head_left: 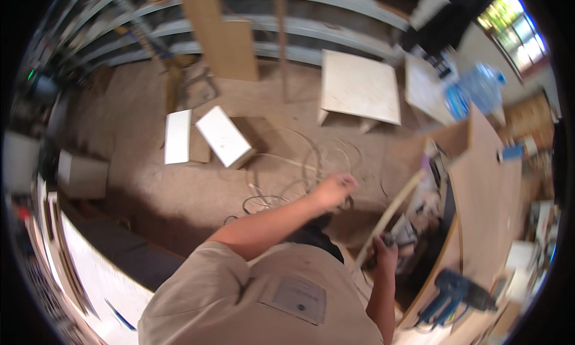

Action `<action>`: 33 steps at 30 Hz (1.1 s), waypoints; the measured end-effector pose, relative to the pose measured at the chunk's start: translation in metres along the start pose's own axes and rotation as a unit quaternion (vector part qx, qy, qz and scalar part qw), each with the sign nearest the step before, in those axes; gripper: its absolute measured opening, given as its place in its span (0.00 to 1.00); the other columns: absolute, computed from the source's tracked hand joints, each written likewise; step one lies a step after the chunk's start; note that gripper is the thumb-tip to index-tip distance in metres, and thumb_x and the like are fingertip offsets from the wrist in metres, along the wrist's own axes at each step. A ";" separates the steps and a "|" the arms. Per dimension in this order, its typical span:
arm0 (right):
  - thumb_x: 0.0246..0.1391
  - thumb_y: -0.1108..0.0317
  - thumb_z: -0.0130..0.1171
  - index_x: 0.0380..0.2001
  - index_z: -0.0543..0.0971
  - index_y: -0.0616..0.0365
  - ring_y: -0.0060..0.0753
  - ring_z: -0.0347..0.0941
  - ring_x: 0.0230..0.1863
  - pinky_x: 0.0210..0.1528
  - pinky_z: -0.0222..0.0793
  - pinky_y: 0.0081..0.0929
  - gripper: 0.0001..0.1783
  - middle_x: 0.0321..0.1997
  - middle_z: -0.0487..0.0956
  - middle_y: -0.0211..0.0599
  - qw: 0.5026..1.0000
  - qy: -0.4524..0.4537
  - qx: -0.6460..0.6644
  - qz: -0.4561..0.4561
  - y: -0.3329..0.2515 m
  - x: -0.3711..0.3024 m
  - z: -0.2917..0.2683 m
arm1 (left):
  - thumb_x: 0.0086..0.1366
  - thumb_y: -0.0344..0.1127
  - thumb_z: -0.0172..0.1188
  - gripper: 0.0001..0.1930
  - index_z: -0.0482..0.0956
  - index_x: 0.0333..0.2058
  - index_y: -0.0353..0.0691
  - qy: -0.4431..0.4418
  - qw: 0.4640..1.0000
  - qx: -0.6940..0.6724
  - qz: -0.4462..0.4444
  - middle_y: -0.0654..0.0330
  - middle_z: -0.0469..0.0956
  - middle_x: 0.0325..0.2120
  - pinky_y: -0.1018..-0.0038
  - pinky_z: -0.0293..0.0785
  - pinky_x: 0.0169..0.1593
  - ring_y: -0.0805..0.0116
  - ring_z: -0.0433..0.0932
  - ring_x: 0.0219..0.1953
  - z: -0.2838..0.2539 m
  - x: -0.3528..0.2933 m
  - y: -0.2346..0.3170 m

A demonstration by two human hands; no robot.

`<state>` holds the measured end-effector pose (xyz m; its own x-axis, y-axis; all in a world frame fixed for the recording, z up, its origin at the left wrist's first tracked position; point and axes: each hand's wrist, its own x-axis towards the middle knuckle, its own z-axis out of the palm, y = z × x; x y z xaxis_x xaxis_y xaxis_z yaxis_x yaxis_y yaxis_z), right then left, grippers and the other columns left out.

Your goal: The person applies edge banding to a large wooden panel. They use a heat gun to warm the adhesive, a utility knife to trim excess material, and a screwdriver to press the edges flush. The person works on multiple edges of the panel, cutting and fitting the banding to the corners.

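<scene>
My left hand [336, 190] reaches out over the floor in front of me, smeared by motion, so its fingers do not show clearly. Lower and to the right, my right hand [383, 254] is closed around something small and dark that I cannot make out. Beside it a long pale strip [395, 204] slants up to the right across the edge of an open wooden cabinet [458, 243]. Whether the right hand touches the strip is hard to see. Jumbled items, including a grey-white piece [404, 231], fill the cabinet's inside.
A blue heat gun-like power tool [458, 294] lies on the wooden surface at right. Looped cords or strips [311, 165] cover the floor ahead. Two white boxes [223, 135] and a white low table [359, 87] stand farther off. A large water bottle [479, 90] is at far right.
</scene>
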<state>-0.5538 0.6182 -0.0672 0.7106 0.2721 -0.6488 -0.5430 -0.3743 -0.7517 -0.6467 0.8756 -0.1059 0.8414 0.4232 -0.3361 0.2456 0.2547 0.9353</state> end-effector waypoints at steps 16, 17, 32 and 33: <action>0.51 0.64 0.70 0.30 0.80 0.59 0.23 0.71 0.28 0.31 0.68 0.30 0.11 0.26 0.76 0.26 0.941 -0.113 -0.299 -0.109 0.048 0.104 -0.005 | 0.64 0.42 0.62 0.11 0.84 0.36 0.40 0.109 0.990 -0.093 0.009 0.58 0.82 0.24 0.68 0.76 0.28 0.69 0.79 0.22 -0.028 -0.042 -0.039; 0.55 0.65 0.67 0.26 0.78 0.60 0.21 0.68 0.23 0.28 0.67 0.29 0.11 0.21 0.74 0.24 0.906 -0.174 -0.352 -0.157 0.027 0.091 0.013 | 0.64 0.46 0.64 0.13 0.85 0.37 0.43 0.121 0.985 -0.120 0.027 0.62 0.81 0.24 0.71 0.75 0.27 0.73 0.77 0.23 -0.034 -0.045 -0.035; 0.55 0.64 0.66 0.28 0.82 0.62 0.21 0.69 0.19 0.25 0.66 0.27 0.11 0.16 0.75 0.32 0.931 -0.183 -0.301 -0.097 -0.066 -0.001 0.091 | 0.64 0.57 0.65 0.29 0.79 0.51 0.36 -0.195 0.939 -0.257 -0.120 0.67 0.74 0.34 0.79 0.61 0.29 0.78 0.68 0.27 -0.048 -0.056 0.042; 0.55 0.65 0.65 0.26 0.81 0.63 0.15 0.67 0.19 0.23 0.63 0.23 0.11 0.16 0.73 0.25 0.944 -0.188 -0.256 -0.094 -0.065 -0.002 0.089 | 0.64 0.56 0.65 0.29 0.79 0.51 0.35 -0.183 0.940 -0.255 -0.134 0.67 0.74 0.33 0.79 0.61 0.29 0.78 0.68 0.27 -0.044 -0.055 0.044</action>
<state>-0.5599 0.7212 -0.0274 0.5123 0.6356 -0.5776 -0.0678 -0.6405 -0.7649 -0.7038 0.9020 -0.0515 0.9143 -0.0189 -0.4046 0.2882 0.7322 0.6171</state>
